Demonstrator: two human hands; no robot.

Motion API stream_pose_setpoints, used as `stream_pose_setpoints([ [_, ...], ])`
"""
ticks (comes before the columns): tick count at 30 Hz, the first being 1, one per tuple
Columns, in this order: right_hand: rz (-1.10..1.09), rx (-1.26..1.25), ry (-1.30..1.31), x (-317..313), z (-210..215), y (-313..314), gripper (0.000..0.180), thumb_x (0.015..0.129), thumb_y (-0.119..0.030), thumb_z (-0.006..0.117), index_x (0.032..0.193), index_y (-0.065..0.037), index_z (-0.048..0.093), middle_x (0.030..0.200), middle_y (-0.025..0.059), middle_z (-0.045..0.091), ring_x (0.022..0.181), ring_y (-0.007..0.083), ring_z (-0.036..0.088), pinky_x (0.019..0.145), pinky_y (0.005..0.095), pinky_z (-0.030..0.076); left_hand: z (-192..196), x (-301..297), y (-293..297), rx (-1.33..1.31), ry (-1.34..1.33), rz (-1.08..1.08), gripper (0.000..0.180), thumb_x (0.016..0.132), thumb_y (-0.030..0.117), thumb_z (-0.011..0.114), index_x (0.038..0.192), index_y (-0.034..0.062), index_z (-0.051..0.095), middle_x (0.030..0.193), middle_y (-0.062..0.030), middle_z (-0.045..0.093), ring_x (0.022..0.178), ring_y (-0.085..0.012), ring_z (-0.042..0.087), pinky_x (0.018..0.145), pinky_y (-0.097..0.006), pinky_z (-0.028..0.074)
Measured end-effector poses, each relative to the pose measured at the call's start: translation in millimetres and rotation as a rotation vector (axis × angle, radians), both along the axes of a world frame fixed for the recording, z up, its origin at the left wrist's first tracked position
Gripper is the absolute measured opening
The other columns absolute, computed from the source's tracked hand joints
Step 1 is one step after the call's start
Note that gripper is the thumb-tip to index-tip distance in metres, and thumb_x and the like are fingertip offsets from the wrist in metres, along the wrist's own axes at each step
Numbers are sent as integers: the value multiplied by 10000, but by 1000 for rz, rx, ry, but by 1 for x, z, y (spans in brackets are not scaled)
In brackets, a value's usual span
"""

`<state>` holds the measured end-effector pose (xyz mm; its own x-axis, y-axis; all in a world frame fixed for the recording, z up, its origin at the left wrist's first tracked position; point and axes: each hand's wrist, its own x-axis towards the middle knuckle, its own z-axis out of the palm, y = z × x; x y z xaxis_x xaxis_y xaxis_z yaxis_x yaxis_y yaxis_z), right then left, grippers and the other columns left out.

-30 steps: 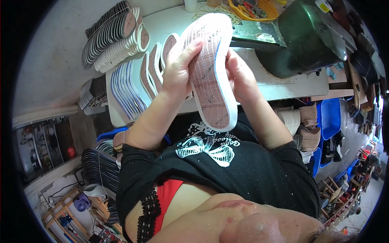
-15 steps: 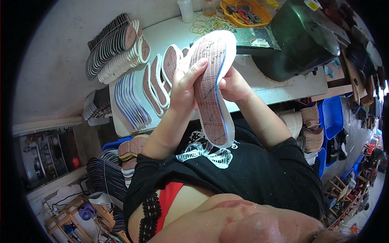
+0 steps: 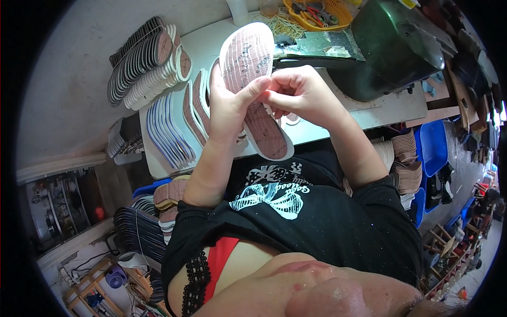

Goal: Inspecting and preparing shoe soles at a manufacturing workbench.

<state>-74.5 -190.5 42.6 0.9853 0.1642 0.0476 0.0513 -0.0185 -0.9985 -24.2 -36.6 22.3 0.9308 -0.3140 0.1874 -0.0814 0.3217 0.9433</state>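
The insole [image 3: 256,90] is pinkish-brown with a fine grid and a white rim. The stacked soles [image 3: 145,61] show white, dark and brown edges, others blue-striped [image 3: 166,129]. The table [image 3: 211,39] is white, the basket [image 3: 319,13] orange, the bin [image 3: 433,145] blue.

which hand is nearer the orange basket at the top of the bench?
Right. The right hand pinches the insole just below and left of the orange basket. The left hand grips the insole's other side, farther left of the basket.
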Motion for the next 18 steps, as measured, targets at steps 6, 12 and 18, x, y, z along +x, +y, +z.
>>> stream_pose_setpoints([
  [6,194,397,116,3,-24,-6,117,825,-109,677,803,-21,604,690,19,610,589,61,586,544,206,488,-4,4,-5,-164,209,-203,504,757,48,706,1192,-35,466,1038,-86,596,925,-150,590,835,-284,477],
  [12,136,199,211,10,-45,-12,219,845,-251,671,892,-37,659,728,-19,601,595,41,532,550,199,460,-23,0,-17,310,-422,408,508,739,119,744,1129,-58,471,1036,-127,587,933,-191,580,854,-292,453],
  [18,-109,-42,132,31,-54,-17,345,817,-355,680,700,-31,663,579,-39,530,534,31,448,484,217,383,-42,30,-18,115,-153,338,379,775,103,693,1050,-72,499,991,-145,604,865,-193,594,799,-287,458],
])
